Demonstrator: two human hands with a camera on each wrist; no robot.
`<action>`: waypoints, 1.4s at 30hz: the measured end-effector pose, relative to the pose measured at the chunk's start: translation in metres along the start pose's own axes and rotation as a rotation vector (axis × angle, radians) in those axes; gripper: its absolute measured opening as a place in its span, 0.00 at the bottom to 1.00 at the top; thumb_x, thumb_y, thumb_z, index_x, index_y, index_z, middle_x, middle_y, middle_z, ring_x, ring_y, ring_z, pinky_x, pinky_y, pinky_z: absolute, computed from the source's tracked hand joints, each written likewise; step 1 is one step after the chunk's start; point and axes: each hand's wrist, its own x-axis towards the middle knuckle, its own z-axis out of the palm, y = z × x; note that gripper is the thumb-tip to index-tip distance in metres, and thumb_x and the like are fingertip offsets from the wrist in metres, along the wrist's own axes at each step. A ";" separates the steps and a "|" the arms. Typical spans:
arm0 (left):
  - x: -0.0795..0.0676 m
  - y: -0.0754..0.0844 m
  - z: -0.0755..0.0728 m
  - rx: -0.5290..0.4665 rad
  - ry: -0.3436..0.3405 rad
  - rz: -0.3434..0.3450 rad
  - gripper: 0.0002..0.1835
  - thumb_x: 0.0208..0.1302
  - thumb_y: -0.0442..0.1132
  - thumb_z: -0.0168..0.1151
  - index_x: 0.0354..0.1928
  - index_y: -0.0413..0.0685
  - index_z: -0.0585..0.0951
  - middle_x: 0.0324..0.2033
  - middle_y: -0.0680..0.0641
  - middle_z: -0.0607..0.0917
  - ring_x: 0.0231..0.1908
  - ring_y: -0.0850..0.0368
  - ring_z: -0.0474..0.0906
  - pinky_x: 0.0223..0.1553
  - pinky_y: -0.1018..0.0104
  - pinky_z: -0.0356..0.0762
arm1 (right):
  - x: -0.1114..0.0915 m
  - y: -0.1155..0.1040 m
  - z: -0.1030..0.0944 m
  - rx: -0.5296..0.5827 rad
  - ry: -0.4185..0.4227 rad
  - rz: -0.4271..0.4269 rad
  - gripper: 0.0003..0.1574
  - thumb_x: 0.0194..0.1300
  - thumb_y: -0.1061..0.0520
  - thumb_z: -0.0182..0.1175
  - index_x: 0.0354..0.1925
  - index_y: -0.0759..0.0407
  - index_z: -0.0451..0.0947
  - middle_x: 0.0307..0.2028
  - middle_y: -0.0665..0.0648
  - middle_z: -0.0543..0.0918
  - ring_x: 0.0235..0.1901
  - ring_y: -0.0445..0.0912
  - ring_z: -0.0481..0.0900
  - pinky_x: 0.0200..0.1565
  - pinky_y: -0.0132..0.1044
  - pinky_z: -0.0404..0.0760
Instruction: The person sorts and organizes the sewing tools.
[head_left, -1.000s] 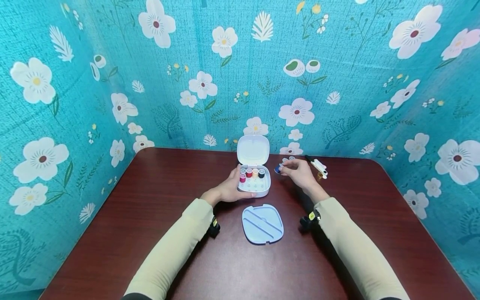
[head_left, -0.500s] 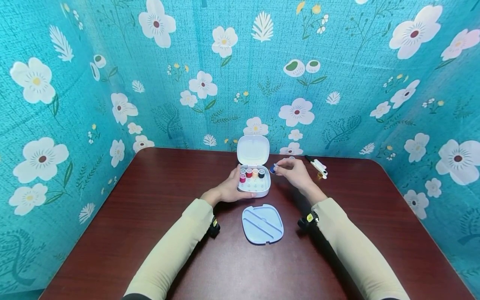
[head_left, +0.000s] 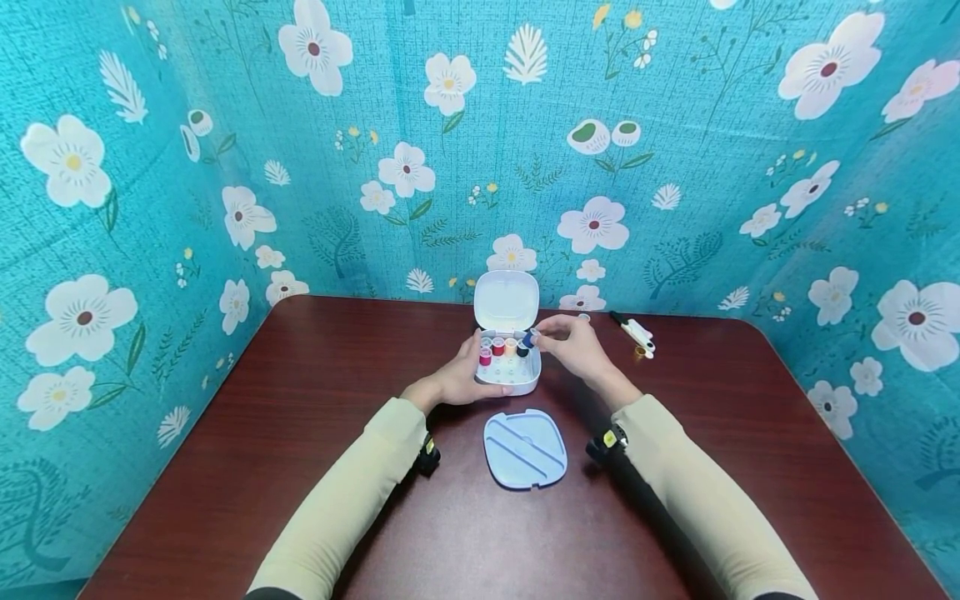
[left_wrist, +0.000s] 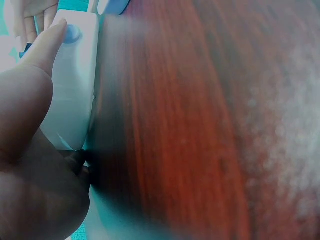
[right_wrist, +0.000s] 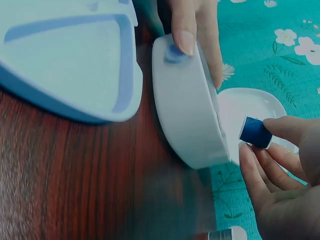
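A white sewing box [head_left: 528,385] stands near the back of the table with its lid [head_left: 506,300] raised. My left hand [head_left: 456,377] grips its left side, the thumb lying along the front wall. Thread spools stand in the box: a red spool [head_left: 498,346], a pink spool [head_left: 485,357], a peach spool [head_left: 511,346] and a black spool [head_left: 522,350], among others. Over the back right corner, my right hand [head_left: 576,346] pinches a blue thread spool [right_wrist: 255,132] between thumb and fingertips. In the right wrist view the spool is tilted, in front of the lid.
A pale blue tray [head_left: 525,450] lies in front of the box. Behind the right hand, a spool top [head_left: 583,316] shows partly. Farther right lie a white-and-black tool [head_left: 636,332] and a small gold ring-like piece [head_left: 640,352]. A floral curtain [head_left: 450,167] borders the table.
My right hand has carried the blue spool leftward from the table right of the box to above its back right corner. The left hand has stayed on the box.
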 end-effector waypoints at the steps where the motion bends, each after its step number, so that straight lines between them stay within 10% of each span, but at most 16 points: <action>1: 0.000 0.000 0.000 -0.003 0.000 0.002 0.71 0.58 0.65 0.72 0.81 0.44 0.30 0.81 0.40 0.41 0.77 0.45 0.49 0.75 0.50 0.55 | 0.000 -0.001 0.001 -0.010 -0.002 -0.005 0.13 0.68 0.58 0.68 0.48 0.63 0.84 0.45 0.62 0.87 0.42 0.54 0.85 0.46 0.42 0.83; 42: 0.000 0.002 -0.002 0.040 -0.012 0.007 0.70 0.61 0.64 0.70 0.80 0.41 0.29 0.80 0.38 0.40 0.77 0.45 0.49 0.75 0.55 0.55 | 0.009 -0.007 0.050 -0.352 -0.087 -0.240 0.12 0.61 0.63 0.71 0.44 0.66 0.84 0.39 0.60 0.85 0.39 0.50 0.85 0.44 0.45 0.84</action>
